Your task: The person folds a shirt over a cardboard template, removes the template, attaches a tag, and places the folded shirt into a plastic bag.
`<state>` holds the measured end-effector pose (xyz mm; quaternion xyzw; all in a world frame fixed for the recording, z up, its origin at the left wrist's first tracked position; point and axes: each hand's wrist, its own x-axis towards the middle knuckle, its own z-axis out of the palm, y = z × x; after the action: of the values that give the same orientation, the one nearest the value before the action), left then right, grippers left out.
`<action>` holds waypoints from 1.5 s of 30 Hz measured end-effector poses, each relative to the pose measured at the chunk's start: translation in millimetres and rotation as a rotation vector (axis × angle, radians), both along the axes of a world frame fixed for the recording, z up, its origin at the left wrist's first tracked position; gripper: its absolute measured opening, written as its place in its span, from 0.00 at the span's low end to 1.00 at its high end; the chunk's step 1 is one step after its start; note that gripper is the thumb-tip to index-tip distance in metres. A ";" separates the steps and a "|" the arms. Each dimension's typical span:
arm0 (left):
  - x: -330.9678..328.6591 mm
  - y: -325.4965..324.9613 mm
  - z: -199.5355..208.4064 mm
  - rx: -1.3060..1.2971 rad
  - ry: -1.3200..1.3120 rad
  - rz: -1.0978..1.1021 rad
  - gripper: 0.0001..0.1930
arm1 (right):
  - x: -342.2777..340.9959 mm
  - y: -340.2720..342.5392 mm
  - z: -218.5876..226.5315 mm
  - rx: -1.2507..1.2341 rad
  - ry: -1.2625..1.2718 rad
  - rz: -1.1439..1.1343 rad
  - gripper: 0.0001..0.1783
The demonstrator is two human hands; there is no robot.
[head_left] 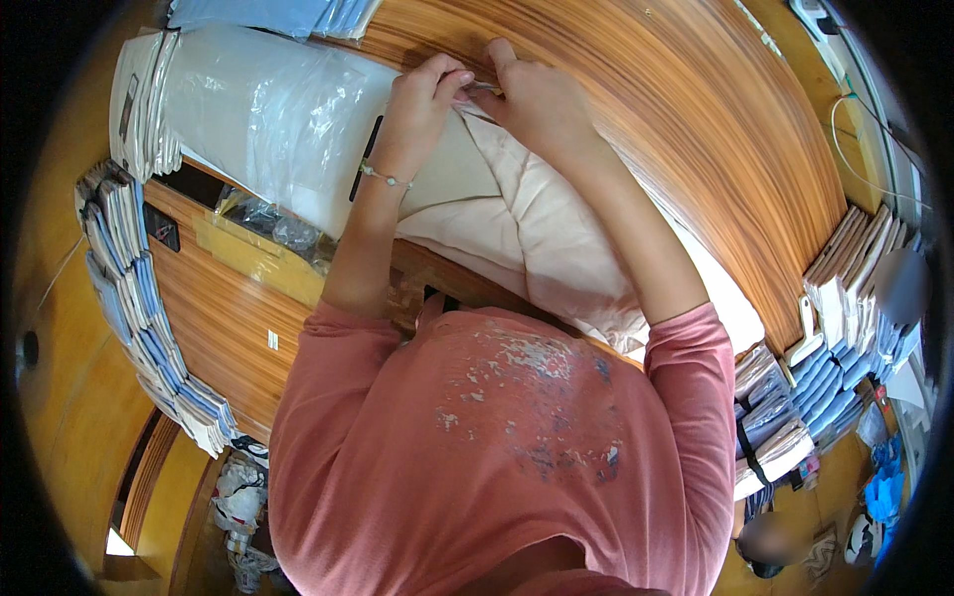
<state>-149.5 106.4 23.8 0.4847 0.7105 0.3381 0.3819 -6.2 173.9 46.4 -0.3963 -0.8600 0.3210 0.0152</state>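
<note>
A pale pink garment (571, 238) lies on the wood-grain table in front of me, its cloth loosely creased toward my body. A flat grey-beige panel (452, 174) shows beside its folds; I cannot tell whether it is board or cloth. At the garment's far end, my left hand (422, 104) has its thumb and fingers pinched together on the edge. Close by on the right, my right hand (542, 104) bends over the same edge, thumb turned inward. Its grip is partly hidden, though the fingers look closed on the cloth. A bracelet circles my left wrist.
Clear plastic bags (283, 109) lie flat left of my left hand. Folded blue and white garments (139, 288) line the table's left edge; more stacks (825, 368) stand at the right. Blue packages (268, 15) sit at the far edge. Another person (775, 544) is at lower right.
</note>
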 end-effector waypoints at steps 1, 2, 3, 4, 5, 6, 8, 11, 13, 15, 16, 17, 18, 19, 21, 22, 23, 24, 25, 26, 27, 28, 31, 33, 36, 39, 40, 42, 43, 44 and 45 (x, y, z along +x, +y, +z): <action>-0.1 0.0 0.3 -0.012 -0.022 0.013 0.09 | 1.0 -0.1 -2.0 -0.004 0.015 -0.014 0.20; -0.9 -2.4 1.7 0.025 0.032 0.021 0.09 | 2.9 -0.5 -2.1 -0.007 0.030 -0.029 0.20; -2.7 -7.9 5.1 0.064 0.086 0.026 0.10 | 10.5 -1.5 0.3 -0.020 0.054 -0.089 0.20; -5.8 -14.1 11.8 0.105 0.139 0.031 0.10 | 25.1 -0.9 5.1 -0.032 0.076 -0.150 0.21; -11.1 -25.8 29.3 0.094 0.235 -0.118 0.10 | 44.2 3.2 8.9 -0.040 0.100 -0.219 0.21; -19.4 -41.5 52.7 0.084 0.330 -0.274 0.10 | 72.9 6.5 7.5 -0.050 0.170 -0.285 0.20; -44.9 -67.2 88.1 -0.466 -0.095 -0.917 0.10 | 152.2 3.1 -2.8 -0.016 0.238 -0.429 0.20; -18.5 -99.6 103.8 -0.187 -0.022 -0.869 0.13 | 292.6 -24.3 -20.1 0.127 0.219 -0.728 0.18; 3.6 -97.8 94.1 -0.192 -0.036 -0.800 0.17 | 369.9 -53.3 -15.9 0.227 0.002 -0.863 0.16; 18.9 -69.8 75.4 -0.136 0.060 -0.735 0.20 | 433.2 -83.8 -11.8 0.203 -0.128 -1.059 0.18; 27.4 -53.4 64.2 -0.088 0.160 -0.670 0.21 | 450.4 -94.1 -9.7 0.237 -0.184 -1.111 0.19; 42.3 -44.2 58.9 -0.034 0.249 -0.610 0.23 | 458.0 -104.3 -3.9 0.274 0.017 -1.233 0.22; 48.0 -44.6 59.0 -0.002 0.354 -0.648 0.23 | 475.6 -112.0 -12.6 0.642 -0.265 -1.056 0.24; 49.4 -42.4 55.5 0.036 0.452 -0.686 0.24 | 480.0 -120.7 -3.6 0.744 -0.210 -0.987 0.23; 72.2 -44.0 65.7 0.037 0.613 -0.747 0.25 | 462.4 -145.0 16.4 0.650 -0.124 -1.027 0.21; 87.4 -48.1 65.6 0.155 0.576 -0.772 0.25 | 457.2 -161.2 25.4 0.457 -0.080 -1.138 0.20; 103.6 -54.9 58.0 0.273 0.535 -0.791 0.26 | 465.8 -179.1 15.6 0.364 -0.085 -1.162 0.18; 121.3 -62.0 50.8 0.390 0.489 -0.807 0.26 | 474.3 -198.5 1.6 0.270 -0.087 -1.183 0.17; 145.2 -72.8 47.5 0.455 0.360 -0.849 0.27 | 472.0 -214.2 1.2 0.201 -0.109 -1.238 0.19; 174.0 -86.2 44.5 0.519 0.229 -0.888 0.27 | 464.4 -229.0 2.8 0.135 -0.127 -1.292 0.21; 204.6 -100.4 45.0 0.525 0.272 -0.948 0.28 | 455.8 -238.4 5.1 0.134 -0.221 -1.317 0.23; 226.4 -112.4 42.8 0.527 0.320 -1.005 0.29 | 445.3 -245.0 5.7 0.127 -0.312 -1.337 0.26; 261.4 -135.1 -7.3 0.497 0.599 -1.001 0.30 | 442.6 -254.9 -17.7 0.097 -0.373 -1.405 0.33; 270.9 -136.6 -7.2 0.488 0.685 -1.027 0.31 | 453.6 -255.9 -25.6 -0.029 -0.275 -1.504 0.30; 270.6 -135.6 0.9 0.474 0.476 -1.062 0.34 | 455.6 -255.5 1.3 -0.213 0.050 -1.468 0.23; 280.7 -138.5 35.8 0.688 0.329 -0.976 0.26 | 474.4 -257.3 -26.0 -0.076 0.389 -1.413 0.26; 289.6 -140.5 44.7 0.671 0.268 -0.956 0.23 | 478.9 -255.9 -45.0 -0.047 0.416 -1.447 0.28; 297.9 -143.1 46.5 0.522 0.081 -0.837 0.19 | 454.9 -248.7 -3.3 -0.149 0.054 -1.500 0.30; 303.4 -145.5 43.5 0.404 -0.072 -0.756 0.18 | 447.5 -246.2 -7.1 -0.030 -0.087 -1.408 0.26; 310.5 -147.0 39.8 0.273 -0.228 -0.680 0.17 | 438.8 -242.6 -13.8 0.035 -0.173 -1.401 0.25; 322.1 -150.7 40.5 0.340 -0.219 -0.673 0.15 | 439.3 -243.8 -19.4 0.095 -0.265 -1.406 0.23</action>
<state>172.6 -44.3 64.3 0.7081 0.4006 0.3567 0.4592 433.1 -69.8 27.0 -0.8913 -0.4085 0.1469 0.1312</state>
